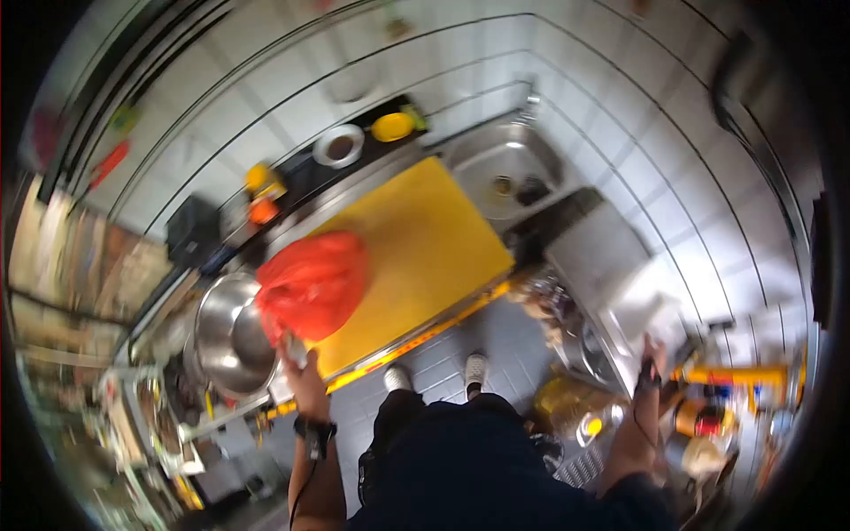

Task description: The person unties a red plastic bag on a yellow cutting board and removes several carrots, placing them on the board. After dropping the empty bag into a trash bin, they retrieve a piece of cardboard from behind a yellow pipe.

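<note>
My left hand (304, 382) is raised just below a knotted-looking red plastic bag (314, 279), between a large steel bowl (232, 332) and the near edge of a yellow cutting board (434, 239). A small pale thing (298, 353) shows between its thumb and fingers, too blurred to name. The bag rests on the left end of the board and overlaps the bowl's rim in this view. Out to the right, my right hand (653, 356) is at the edge of a white blurred surface (642, 305), its fingers smeared by motion.
Behind the board are a white bowl with dark contents (339, 146) and a yellow dish (392, 126). A steel sink (500, 168) fills the corner. Bottles and jars (704, 425) crowd the lower right. The grey tiled floor (438, 350) lies around my shoes.
</note>
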`<action>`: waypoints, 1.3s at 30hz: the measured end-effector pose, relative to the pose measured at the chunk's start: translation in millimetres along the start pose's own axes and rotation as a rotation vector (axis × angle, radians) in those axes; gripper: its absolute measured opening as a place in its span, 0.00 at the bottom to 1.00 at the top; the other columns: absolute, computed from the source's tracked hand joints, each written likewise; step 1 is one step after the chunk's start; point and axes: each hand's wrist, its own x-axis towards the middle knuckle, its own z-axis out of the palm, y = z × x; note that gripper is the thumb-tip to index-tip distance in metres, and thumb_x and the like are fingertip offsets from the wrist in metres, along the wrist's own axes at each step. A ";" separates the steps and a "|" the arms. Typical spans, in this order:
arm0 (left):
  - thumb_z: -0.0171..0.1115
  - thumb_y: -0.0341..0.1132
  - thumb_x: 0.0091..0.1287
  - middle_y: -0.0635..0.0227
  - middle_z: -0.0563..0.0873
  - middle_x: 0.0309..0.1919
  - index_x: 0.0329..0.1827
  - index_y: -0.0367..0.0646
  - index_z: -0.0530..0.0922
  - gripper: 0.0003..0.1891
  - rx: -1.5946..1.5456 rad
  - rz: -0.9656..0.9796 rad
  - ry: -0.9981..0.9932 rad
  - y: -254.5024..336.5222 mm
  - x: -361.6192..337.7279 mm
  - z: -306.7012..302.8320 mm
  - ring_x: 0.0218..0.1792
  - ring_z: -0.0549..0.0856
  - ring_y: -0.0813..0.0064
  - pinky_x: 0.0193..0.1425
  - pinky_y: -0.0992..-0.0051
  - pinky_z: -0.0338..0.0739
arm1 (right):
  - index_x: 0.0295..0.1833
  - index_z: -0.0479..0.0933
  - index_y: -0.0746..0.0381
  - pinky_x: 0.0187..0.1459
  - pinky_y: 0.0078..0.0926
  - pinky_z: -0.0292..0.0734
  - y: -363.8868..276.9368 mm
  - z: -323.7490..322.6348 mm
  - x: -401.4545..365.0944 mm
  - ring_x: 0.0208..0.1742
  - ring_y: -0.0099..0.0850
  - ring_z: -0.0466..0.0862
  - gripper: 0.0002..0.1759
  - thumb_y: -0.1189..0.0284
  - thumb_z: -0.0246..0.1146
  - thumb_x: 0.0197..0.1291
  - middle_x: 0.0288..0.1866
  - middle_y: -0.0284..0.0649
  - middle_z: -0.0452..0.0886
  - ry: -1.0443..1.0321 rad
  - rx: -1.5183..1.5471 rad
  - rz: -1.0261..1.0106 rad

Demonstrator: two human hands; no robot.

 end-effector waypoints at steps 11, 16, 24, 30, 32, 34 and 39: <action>0.67 0.25 0.66 0.50 0.67 0.71 0.75 0.31 0.62 0.35 0.133 0.172 0.278 15.1 67.3 -13.6 0.68 0.73 0.60 0.70 0.68 0.69 | 0.66 0.73 0.64 0.57 0.28 0.76 -229.0 62.3 -204.1 0.56 0.29 0.80 0.21 0.78 0.61 0.68 0.61 0.40 0.80 -0.351 0.801 -0.824; 0.68 0.27 0.66 0.57 0.86 0.44 0.59 0.30 0.79 0.19 0.308 0.205 0.283 24.3 101.2 -20.3 0.46 0.85 0.71 0.52 0.72 0.79 | 0.54 0.80 0.63 0.44 0.28 0.84 -375.2 66.9 -388.7 0.46 0.35 0.87 0.11 0.75 0.64 0.68 0.49 0.44 0.85 -0.717 0.491 -1.359; 0.62 0.23 0.69 0.67 0.88 0.42 0.52 0.33 0.83 0.11 -0.312 -0.180 -0.006 7.5 121.3 -39.7 0.37 0.83 0.83 0.43 0.80 0.79 | 0.57 0.81 0.61 0.64 0.41 0.76 -497.8 129.0 -583.7 0.63 0.44 0.80 0.19 0.77 0.66 0.58 0.58 0.44 0.83 -0.675 0.454 -2.117; 0.58 0.20 0.71 0.64 0.88 0.42 0.54 0.36 0.81 0.11 -0.717 -0.325 0.004 27.9 134.0 -58.5 0.38 0.86 0.77 0.43 0.78 0.82 | 0.50 0.82 0.62 0.57 0.42 0.78 -537.7 183.4 -611.4 0.56 0.46 0.82 0.12 0.75 0.64 0.60 0.51 0.47 0.84 -0.783 0.226 -2.289; 0.58 0.19 0.70 0.63 0.88 0.42 0.55 0.36 0.80 0.12 -0.796 -0.321 0.020 23.3 129.8 -63.5 0.38 0.86 0.76 0.44 0.77 0.82 | 0.46 0.82 0.62 0.52 0.43 0.79 -537.4 185.1 -599.7 0.51 0.47 0.84 0.09 0.75 0.64 0.60 0.46 0.48 0.86 -0.968 0.045 -2.197; 0.58 0.18 0.70 0.63 0.87 0.43 0.55 0.37 0.80 0.13 -0.876 -0.310 0.043 24.3 130.9 -64.4 0.39 0.87 0.74 0.45 0.76 0.83 | 0.40 0.81 0.64 0.43 0.43 0.80 -538.4 173.1 -589.7 0.42 0.47 0.86 0.05 0.73 0.65 0.61 0.37 0.48 0.86 -1.034 0.178 -2.120; 0.55 0.22 0.74 0.56 0.87 0.48 0.59 0.36 0.77 0.13 -1.141 -0.262 -0.062 60.2 121.5 -57.6 0.45 0.88 0.66 0.54 0.71 0.83 | 0.40 0.81 0.65 0.37 0.38 0.81 -535.4 118.9 -580.6 0.37 0.47 0.86 0.06 0.73 0.67 0.62 0.34 0.48 0.85 -1.128 0.227 -2.059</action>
